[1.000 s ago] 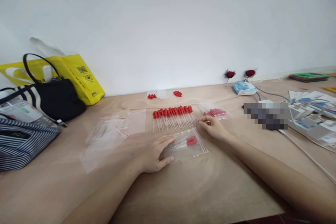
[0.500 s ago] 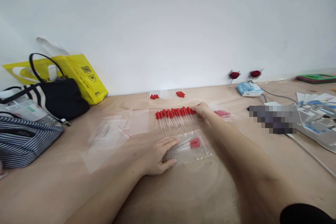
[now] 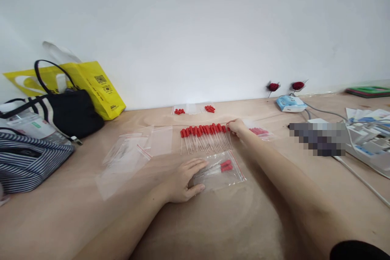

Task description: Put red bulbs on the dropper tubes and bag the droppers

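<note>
A row of several clear droppers with red bulbs (image 3: 202, 131) lies across the middle of the wooden table. At its right end my right hand (image 3: 237, 126) has its fingers closed on a red-bulbed dropper. Nearer to me, a clear zip bag (image 3: 217, 174) lies flat with a few red-bulbed droppers (image 3: 226, 165) inside. My left hand (image 3: 187, 180) rests at the left edge of that bag, fingers and thumb spread. Left of the row are several flat clear zip bags (image 3: 128, 150). Another bag with red bulbs (image 3: 258, 131) lies just right of my right hand.
Two small bags with red bulbs (image 3: 209, 109) lie near the wall. At the left stand a yellow bag (image 3: 106, 89), a black bag (image 3: 76, 113) and a striped pouch (image 3: 33, 162). A blue tissue pack (image 3: 291, 103), cables and a power strip (image 3: 365, 142) are at the right.
My right hand has shifted slightly right, and a dropper at the row's right end now stands a little apart from the others. My left hand has stayed in place.
</note>
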A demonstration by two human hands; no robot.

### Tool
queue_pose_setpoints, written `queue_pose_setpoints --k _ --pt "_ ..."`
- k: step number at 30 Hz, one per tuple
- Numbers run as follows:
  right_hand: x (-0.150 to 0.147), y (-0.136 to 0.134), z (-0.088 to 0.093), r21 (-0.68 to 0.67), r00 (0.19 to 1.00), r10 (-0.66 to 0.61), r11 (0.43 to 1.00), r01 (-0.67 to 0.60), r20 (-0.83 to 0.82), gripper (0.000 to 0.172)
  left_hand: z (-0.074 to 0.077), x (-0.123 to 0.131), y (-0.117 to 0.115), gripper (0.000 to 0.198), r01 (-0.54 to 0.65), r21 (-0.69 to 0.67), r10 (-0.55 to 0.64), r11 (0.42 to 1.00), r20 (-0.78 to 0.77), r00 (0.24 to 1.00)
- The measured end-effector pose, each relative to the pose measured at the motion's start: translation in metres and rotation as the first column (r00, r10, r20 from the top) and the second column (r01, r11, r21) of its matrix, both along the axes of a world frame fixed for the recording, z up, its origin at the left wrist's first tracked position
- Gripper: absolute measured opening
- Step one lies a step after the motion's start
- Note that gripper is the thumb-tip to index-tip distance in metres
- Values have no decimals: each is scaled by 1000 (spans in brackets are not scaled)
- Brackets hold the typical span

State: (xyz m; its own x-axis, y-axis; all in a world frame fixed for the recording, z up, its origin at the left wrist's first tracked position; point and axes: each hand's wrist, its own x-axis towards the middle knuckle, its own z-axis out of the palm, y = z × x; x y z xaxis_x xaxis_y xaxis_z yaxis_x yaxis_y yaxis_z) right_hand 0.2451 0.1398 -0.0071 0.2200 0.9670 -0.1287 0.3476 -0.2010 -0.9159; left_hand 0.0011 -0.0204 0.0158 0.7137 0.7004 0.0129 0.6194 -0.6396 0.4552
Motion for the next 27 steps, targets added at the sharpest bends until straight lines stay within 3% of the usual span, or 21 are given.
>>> queue_pose_setpoints --k 5,9,13,18,27 --pt "18 -28 18 65 991 -30 997 39 -129 9 -1 0 1 57 9 8 -9 1000 -12 1000" --pt "44 -64 17 190 966 -91 972 140 -243 19 -2 0 1 57 7 9 -7 1000 6 1000" --pt "59 -100 -3 363 897 -75 897 251 -435 35 -1 0 0 57 -5 -2 5 1000 32 999" --pt "52 -121 -17 335 858 -32 913 235 -513 39 1 1 0 58 -5 -7 5 1000 27 1000" --pt "26 -129 -12 247 784 58 961 123 -618 40 5 2 -3 61 -32 -10 32 999 9 999"
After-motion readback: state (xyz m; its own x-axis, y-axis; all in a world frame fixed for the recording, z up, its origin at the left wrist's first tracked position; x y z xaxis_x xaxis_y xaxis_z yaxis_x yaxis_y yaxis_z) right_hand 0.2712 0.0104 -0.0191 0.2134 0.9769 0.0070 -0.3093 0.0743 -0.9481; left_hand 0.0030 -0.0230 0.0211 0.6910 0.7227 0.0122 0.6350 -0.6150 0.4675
